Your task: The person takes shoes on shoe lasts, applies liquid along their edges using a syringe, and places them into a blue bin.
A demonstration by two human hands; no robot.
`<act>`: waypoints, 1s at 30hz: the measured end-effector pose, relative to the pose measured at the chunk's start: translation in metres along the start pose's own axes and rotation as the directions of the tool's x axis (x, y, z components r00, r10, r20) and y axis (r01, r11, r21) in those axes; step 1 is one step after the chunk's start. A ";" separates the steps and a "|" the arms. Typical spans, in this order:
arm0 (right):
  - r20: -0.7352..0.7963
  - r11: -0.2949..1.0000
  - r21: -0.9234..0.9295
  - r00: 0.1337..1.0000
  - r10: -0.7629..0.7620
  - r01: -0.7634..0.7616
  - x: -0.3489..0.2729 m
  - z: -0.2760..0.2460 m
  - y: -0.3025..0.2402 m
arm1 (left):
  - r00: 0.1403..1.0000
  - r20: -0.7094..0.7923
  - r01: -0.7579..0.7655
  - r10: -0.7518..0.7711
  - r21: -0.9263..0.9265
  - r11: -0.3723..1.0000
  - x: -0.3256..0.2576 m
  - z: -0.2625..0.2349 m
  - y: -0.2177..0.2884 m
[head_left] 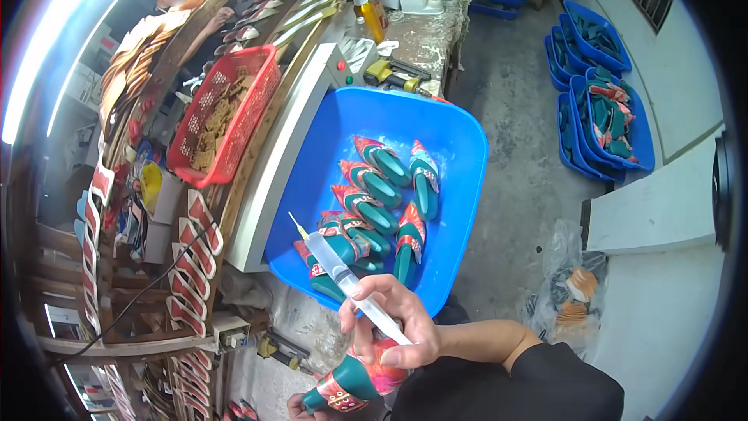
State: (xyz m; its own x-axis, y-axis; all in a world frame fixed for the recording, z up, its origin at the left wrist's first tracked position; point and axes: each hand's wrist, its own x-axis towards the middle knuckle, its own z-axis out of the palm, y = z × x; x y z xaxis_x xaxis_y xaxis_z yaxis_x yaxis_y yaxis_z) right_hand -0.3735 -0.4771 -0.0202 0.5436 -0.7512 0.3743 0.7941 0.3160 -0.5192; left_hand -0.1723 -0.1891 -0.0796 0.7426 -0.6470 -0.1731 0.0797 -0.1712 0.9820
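While the right hand (389,320) pinches a clear plastic syringe (343,277) between thumb and fingers, the syringe's long axis runs from lower right, at the plunger end near the fingertips, up and left to a fine tip that points toward the blue tub (460,156). Left hand (300,405) sits at the bottom edge, mostly cut off; it looks closed on the underside of a teal pointed shoe (347,386) with a red patterned band, but the grip is barely visible. That shoe lies just below and slightly left of the right hand, toe pointing lower left, so the syringe tip faces away from it; the right hand is the nearer one to both syringe and shoe opening. Hands are apart, one above the other, each clamped on its own thing. Beyond the syringe the blue tub holds a loose pile of matching teal shoes (382,203) with red trim, toes mostly up and left. Left of the tub runs a white bench edge (273,179), then a red perforated basket (249,101) with tan pieces inside. Farther up the bench: a yellow bottle (372,19) and a yellow-and-black tool (393,76). Racks of flat soles (191,265) line the left side. Stacked blue tubs (608,109) with more teal pieces stand on the floor at right. Another person works at top left.
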 end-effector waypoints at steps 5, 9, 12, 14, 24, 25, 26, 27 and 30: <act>-0.037 0.993 0.037 0.994 -0.107 0.108 0.007 0.000 -0.011 | 0.970 0.165 0.212 -0.181 -0.192 0.958 0.001 0.056 0.020; 0.227 0.935 -0.214 0.946 -0.232 0.281 0.008 0.011 -0.013 | 0.971 0.190 0.155 -0.144 -0.046 0.987 -0.003 0.125 0.048; 0.464 0.768 -0.454 0.856 -0.230 0.452 -0.006 0.025 0.002 | 0.844 0.506 0.065 -0.179 0.236 0.970 -0.013 0.132 0.090; 0.568 0.712 -0.541 0.819 -0.083 0.448 -0.023 0.038 0.010 | 0.821 0.538 0.146 -0.191 0.127 0.981 -0.004 0.133 0.083; 0.326 0.944 -0.151 0.887 0.328 -0.293 -0.038 0.030 -0.035 | 0.790 0.586 0.564 -0.181 -0.577 0.591 0.029 0.061 0.005; 0.271 0.960 -0.066 0.921 0.281 -0.274 -0.035 0.027 -0.041 | 0.874 0.466 0.421 -0.136 -0.588 0.691 0.019 0.077 0.033; 0.290 0.956 -0.049 0.912 0.292 -0.290 -0.033 0.023 -0.049 | 0.940 0.329 0.270 -0.088 -0.561 0.782 0.008 0.092 0.061; 0.310 0.952 -0.033 0.902 0.300 -0.305 -0.030 0.020 -0.057 | 0.943 0.321 0.266 -0.088 -0.567 0.780 0.007 0.097 0.072; 0.333 0.942 0.005 0.889 0.315 -0.336 -0.026 0.017 -0.072 | 0.942 0.331 0.123 0.059 -0.504 0.855 0.002 0.099 0.092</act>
State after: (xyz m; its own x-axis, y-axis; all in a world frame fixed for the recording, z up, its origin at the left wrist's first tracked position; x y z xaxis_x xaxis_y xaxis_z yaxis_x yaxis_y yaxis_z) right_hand -0.4406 -0.4703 0.0211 0.8240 -0.3751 0.4246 0.5665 0.5528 -0.6112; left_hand -0.2292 -0.2801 0.0029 0.4837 -0.8656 -0.1296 0.4952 0.1486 0.8560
